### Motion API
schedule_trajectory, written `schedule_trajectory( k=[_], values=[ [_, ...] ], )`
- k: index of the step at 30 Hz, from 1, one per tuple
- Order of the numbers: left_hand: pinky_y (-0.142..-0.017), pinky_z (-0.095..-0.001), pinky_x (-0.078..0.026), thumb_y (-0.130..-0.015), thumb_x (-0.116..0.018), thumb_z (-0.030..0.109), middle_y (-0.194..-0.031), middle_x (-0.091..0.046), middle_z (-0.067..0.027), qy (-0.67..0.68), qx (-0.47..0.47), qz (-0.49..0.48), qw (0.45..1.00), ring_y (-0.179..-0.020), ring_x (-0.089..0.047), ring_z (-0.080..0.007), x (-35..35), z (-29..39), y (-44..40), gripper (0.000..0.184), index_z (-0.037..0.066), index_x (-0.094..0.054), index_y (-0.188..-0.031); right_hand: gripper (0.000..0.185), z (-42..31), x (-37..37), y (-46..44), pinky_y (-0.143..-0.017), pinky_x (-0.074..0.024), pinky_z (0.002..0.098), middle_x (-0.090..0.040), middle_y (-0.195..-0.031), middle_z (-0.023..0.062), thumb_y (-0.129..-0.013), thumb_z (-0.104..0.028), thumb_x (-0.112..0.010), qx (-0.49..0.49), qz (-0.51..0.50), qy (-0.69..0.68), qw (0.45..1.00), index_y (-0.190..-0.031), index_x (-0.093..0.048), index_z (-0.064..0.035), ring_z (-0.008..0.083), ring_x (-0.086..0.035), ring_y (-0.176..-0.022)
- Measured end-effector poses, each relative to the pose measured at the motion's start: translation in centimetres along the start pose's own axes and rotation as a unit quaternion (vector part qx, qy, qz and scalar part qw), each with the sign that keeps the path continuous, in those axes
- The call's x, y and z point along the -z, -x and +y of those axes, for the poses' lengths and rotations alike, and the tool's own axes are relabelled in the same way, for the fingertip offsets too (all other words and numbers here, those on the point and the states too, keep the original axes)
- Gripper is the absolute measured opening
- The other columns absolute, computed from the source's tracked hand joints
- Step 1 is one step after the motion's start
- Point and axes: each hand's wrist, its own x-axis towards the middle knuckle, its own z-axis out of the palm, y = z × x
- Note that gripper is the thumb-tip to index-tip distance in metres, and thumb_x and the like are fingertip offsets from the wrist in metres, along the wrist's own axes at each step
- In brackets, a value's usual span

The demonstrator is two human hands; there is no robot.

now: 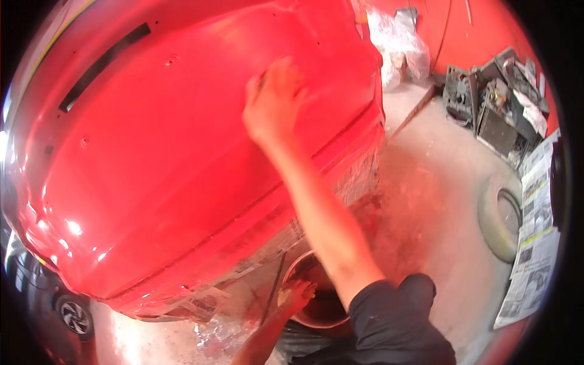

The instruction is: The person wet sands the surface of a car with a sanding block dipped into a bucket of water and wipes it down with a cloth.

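My right hand (275,103) lies on the glossy red car panel (152,176), its fingers curled. A small dark edge shows beside the fingers, but what they hold is mostly hidden. Lower down, my left hand (298,296) is closed at the near side of a round bucket (296,263), over its rim. A yellowish, sponge-like piece (283,297) shows at that hand, partly covered by the fingers. Newspaper masking (204,302) hangs along the panel's lower edge. A long dark slot (104,67) and several small holes mark the panel.
A tyre (500,216) lies on the floor at the right, near hanging newspaper sheets (532,267). Dark car parts (496,103) are piled behind it. Clear plastic sheeting (398,45) lies at the back. A dark car's wheel (75,316) shows at lower left.
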Motion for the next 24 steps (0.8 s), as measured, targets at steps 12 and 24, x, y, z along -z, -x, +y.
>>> schedule_trajectory(
  k=[12, 24],
  values=[
    [-0.087, -0.0457, -0.056, -0.078, -0.086, 0.042, -0.103, -0.073, -0.0040, -0.005, 0.015, -0.018, 1.000, -0.099, -0.071, -0.0289, 0.2, -0.4, 0.1, 0.042, 0.020, -0.075, -0.112, 0.068, -0.8, 1.4, -0.6, -0.125, -0.0198, 0.0647, -0.029, -0.168, 0.0270, -0.108, -0.039, -0.047, 0.082, -0.112, -0.013, 0.990, -0.159, -0.034, 0.0041, 0.0455, -0.024, -0.157],
    [-0.085, -0.0481, -0.055, -0.076, -0.087, 0.040, -0.103, -0.070, -0.0014, -0.010, 0.002, -0.047, 0.999, -0.097, -0.070, -0.0272, 1.4, 0.4, -0.4, 0.045, 0.020, -0.074, -0.114, 0.065, 0.7, 2.4, -3.6, -0.126, -0.0222, 0.0616, -0.030, -0.167, 0.0306, -0.110, -0.037, -0.044, 0.040, -0.147, -0.083, 0.985, -0.157, -0.035, 0.0064, 0.0457, -0.027, -0.156]
  ],
)
